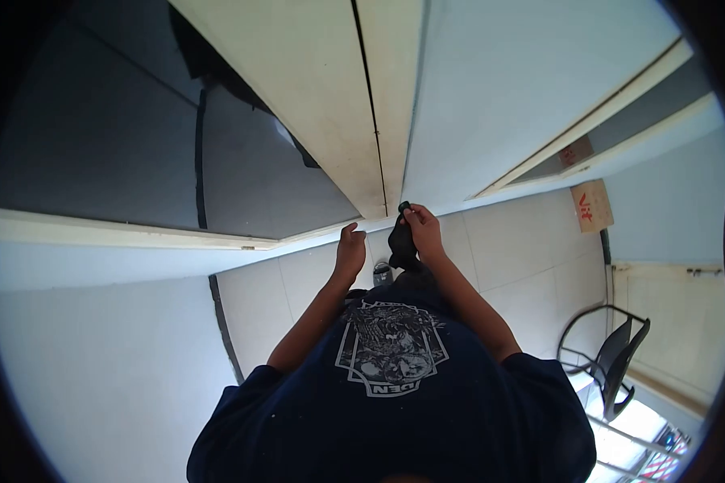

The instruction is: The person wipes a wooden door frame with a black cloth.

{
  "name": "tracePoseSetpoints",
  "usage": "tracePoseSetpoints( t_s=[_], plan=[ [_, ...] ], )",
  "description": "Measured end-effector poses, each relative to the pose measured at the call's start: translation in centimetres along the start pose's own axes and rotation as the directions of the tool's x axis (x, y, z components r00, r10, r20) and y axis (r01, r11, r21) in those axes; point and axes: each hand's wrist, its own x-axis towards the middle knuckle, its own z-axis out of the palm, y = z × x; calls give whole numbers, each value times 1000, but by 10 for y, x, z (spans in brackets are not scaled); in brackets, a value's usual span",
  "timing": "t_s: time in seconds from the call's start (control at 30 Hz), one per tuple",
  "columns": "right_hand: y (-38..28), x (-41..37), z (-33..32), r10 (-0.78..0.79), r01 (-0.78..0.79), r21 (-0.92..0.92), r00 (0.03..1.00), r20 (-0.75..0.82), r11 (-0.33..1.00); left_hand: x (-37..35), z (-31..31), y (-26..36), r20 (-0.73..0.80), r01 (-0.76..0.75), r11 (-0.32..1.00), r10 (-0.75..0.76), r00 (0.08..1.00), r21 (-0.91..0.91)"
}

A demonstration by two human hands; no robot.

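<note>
My right hand (424, 231) pinches the top end of a dark cloth item (403, 245), which hangs down in front of my shirt. A small dark green part of it shows at my fingertips. To the left of the cloth, my left hand (351, 249) is raised with its fingers apart and holds nothing. It does not touch the cloth. Below the hands, a grey and black shoe (383, 274) shows on the floor.
A cream door frame (322, 88) stands ahead, beside a dark glass panel (274, 177). A cardboard box (593, 206) with red lettering sits on the tiled floor (511, 241) at the right. A black chair (615, 354) stands at the lower right, near a cream door (669, 322).
</note>
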Motion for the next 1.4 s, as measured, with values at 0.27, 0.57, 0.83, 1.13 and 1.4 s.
tracePoseSetpoints(
  t_s=[0.27,0.57,0.83,1.13,1.4],
  plan=[
    [-38,2,-27,163,-13,-299,861,482,954,-30,61,34,144,-10,825,110,984,-564],
    [-71,41,-86,335,-45,-428,696,635,903,-49,118,45,103,-30,860,96,990,-510],
    [-57,65,-107,539,-44,-654,610,581,755,-26,180,37,-487,-449,518,70,870,-728],
    [-65,86,-190,789,-239,-839,532,307,488,62,157,30,-590,-489,690,109,800,-535],
    [-75,103,-222,767,-291,-835,603,220,468,77,149,26,-584,-401,780,56,810,-481]
  ],
)
